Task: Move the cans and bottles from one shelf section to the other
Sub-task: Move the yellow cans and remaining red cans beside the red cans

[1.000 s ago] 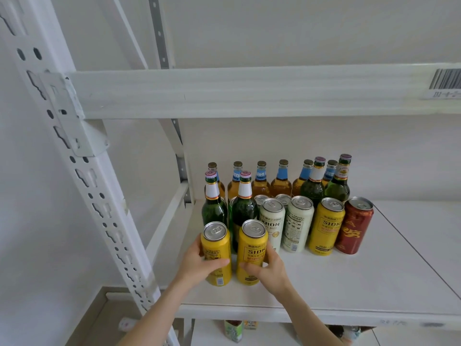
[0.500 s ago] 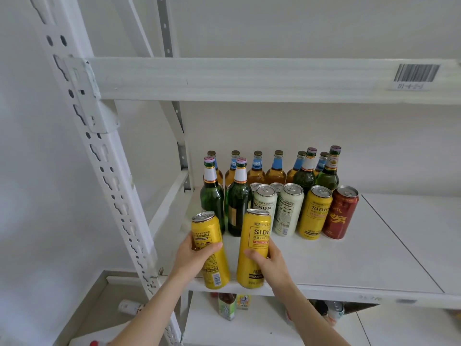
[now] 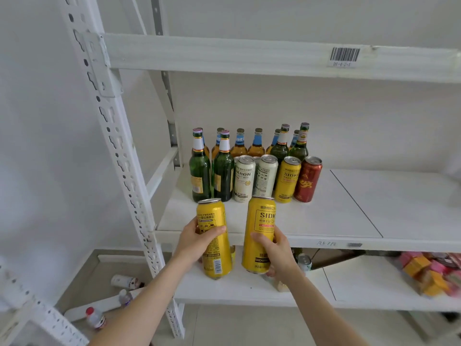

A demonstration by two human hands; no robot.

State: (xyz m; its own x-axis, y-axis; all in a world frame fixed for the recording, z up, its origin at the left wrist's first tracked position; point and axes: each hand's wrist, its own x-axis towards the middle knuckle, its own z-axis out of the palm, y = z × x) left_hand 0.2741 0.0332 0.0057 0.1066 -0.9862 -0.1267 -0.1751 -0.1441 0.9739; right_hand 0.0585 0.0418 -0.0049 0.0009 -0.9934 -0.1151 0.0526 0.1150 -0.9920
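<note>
Head view of a white metal shelving unit. The left hand wraps thumb and fingers round a tall yellow aluminium can with a barcode on its side. The right hand likewise grasps a tall yellow aluminium can lettered SIDK. The left can tilts slightly and the right one stands nearly upright. Both are held in the air just in front of the near edge of the white middle shelf board, and their lower halves overlap the gap above the white lower shelf board. The remaining drinks stand grouped on the far left part of the middle board. In the front row, from left to right, are two dark green glass bottles with white neck labels, two white cans, a third yellow can and a dark red can, each just beside its neighbour. Behind them a row of amber glass bottles with blue neck labels lines the far wall. Two further green bottles stand before its right end. A perforated white steel upright rises at the left. The white upper beam carries a barcode label. Orange and pink packets lie at the right of the lower board, and small plastic bottles lie on the floor at the near left.
</note>
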